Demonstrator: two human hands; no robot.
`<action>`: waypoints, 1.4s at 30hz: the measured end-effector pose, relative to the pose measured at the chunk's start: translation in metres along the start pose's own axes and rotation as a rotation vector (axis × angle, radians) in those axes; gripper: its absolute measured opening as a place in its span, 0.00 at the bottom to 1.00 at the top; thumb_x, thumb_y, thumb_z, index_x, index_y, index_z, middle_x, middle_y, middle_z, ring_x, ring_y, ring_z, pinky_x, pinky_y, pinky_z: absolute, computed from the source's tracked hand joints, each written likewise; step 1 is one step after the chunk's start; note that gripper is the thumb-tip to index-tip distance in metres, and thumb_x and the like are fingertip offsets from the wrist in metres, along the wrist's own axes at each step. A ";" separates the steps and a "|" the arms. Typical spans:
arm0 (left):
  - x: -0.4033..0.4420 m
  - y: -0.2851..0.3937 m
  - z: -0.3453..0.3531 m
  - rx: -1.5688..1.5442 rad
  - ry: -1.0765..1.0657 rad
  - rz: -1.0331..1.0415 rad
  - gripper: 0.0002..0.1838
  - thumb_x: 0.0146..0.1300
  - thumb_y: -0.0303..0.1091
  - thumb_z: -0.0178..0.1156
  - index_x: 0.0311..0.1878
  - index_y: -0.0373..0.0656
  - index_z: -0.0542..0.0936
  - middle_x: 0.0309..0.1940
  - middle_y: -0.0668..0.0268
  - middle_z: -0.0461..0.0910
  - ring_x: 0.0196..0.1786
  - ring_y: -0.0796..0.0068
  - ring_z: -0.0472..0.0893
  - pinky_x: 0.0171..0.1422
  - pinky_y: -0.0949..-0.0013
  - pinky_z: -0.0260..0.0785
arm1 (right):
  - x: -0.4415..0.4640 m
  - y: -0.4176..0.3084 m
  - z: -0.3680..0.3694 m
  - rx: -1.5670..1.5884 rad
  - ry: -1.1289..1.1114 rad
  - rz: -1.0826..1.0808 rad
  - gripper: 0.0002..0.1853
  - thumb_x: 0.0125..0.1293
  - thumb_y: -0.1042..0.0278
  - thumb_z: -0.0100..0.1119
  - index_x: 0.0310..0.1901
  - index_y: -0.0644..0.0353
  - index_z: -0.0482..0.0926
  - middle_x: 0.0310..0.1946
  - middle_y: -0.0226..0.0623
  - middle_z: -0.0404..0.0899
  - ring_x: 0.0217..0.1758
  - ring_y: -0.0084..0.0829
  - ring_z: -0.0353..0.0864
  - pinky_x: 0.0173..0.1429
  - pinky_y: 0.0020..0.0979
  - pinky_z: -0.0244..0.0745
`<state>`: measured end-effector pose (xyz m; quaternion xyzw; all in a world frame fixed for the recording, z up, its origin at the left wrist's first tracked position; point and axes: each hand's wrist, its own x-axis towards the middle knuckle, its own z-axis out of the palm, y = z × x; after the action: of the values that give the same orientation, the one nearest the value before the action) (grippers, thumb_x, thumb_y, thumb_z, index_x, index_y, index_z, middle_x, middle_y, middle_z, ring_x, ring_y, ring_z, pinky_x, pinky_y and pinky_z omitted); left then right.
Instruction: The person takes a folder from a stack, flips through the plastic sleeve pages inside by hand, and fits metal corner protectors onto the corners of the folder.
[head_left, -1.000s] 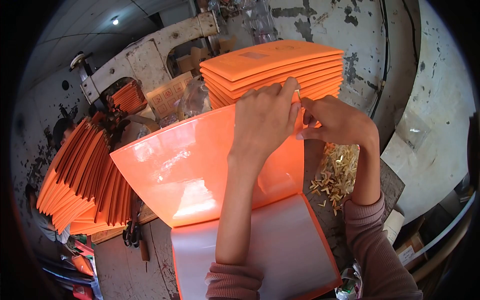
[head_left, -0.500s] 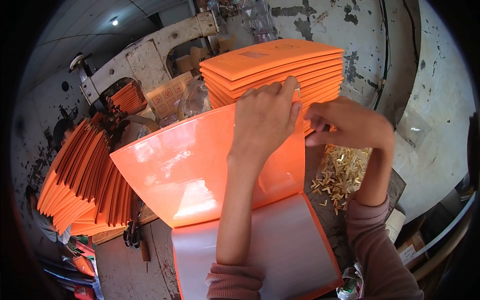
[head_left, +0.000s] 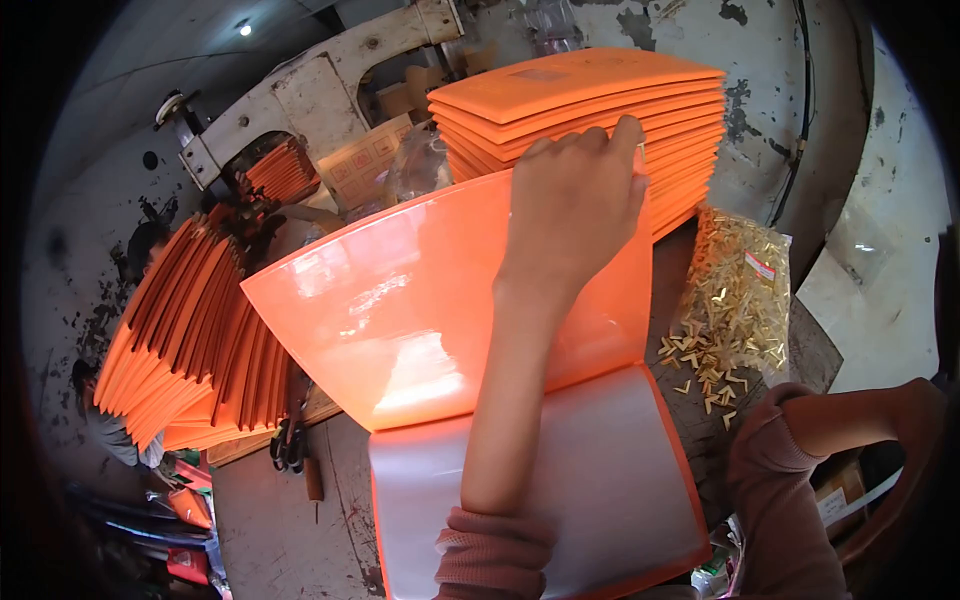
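Plainly, in the head view, the left hand (head_left: 580, 205) is clamped on the upper right corner of an open orange folder (head_left: 400, 290), its fingers over the top edge and its thumb near the side edge. The folder lies before the person, its glossy orange cover tilted up and its greyish inner sheet (head_left: 620, 480) spread on the worktable (head_left: 265, 515); the left forearm crosses both. A small gold corner piece (head_left: 641, 153) shows at the held corner, beside the fingertips. The right hand (head_left: 918, 425) is well apart from the folder, at the dim right edge; whether its fingers are apart or together cannot be told. Between that arm and the folder, a clear bag (head_left: 745, 285) of gold corner pieces lies on the table, with loose pieces (head_left: 705, 370) spilled beside it. A stack of orange folders (head_left: 580, 85) stands behind the left hand. At left are a fanned pile (head_left: 185, 340) of orange folders, dark-handled scissors (head_left: 289, 447) and a wooden-handled tool (head_left: 314, 481).
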<state>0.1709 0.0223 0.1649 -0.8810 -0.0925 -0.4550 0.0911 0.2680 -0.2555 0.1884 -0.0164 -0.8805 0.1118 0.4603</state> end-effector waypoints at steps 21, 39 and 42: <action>0.006 0.008 -0.005 0.014 -0.020 -0.055 0.10 0.55 0.41 0.63 0.40 0.52 0.76 0.18 0.66 0.78 0.25 0.61 0.79 0.28 0.60 0.67 | -0.006 -0.015 0.015 -0.072 -0.536 0.070 0.21 0.60 0.59 0.45 0.23 0.71 0.77 0.22 0.51 0.74 0.28 0.44 0.77 0.47 0.50 0.74; 0.008 0.015 -0.003 0.077 0.090 0.030 0.10 0.51 0.39 0.63 0.30 0.45 0.73 0.14 0.67 0.75 0.20 0.64 0.77 0.19 0.61 0.63 | -0.011 -0.008 0.017 -0.059 -0.439 0.055 0.22 0.61 0.58 0.44 0.25 0.73 0.77 0.24 0.52 0.75 0.30 0.46 0.78 0.47 0.50 0.74; 0.006 0.010 0.001 0.086 0.062 0.003 0.11 0.53 0.41 0.63 0.33 0.47 0.73 0.18 0.66 0.76 0.24 0.62 0.78 0.25 0.61 0.65 | -0.010 -0.013 0.018 -0.054 -0.437 0.052 0.22 0.61 0.58 0.44 0.26 0.73 0.77 0.24 0.52 0.75 0.30 0.46 0.78 0.47 0.50 0.74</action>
<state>0.1777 0.0137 0.1679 -0.8620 -0.1077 -0.4774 0.1324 0.2601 -0.2725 0.1728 -0.0266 -0.9614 0.1008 0.2548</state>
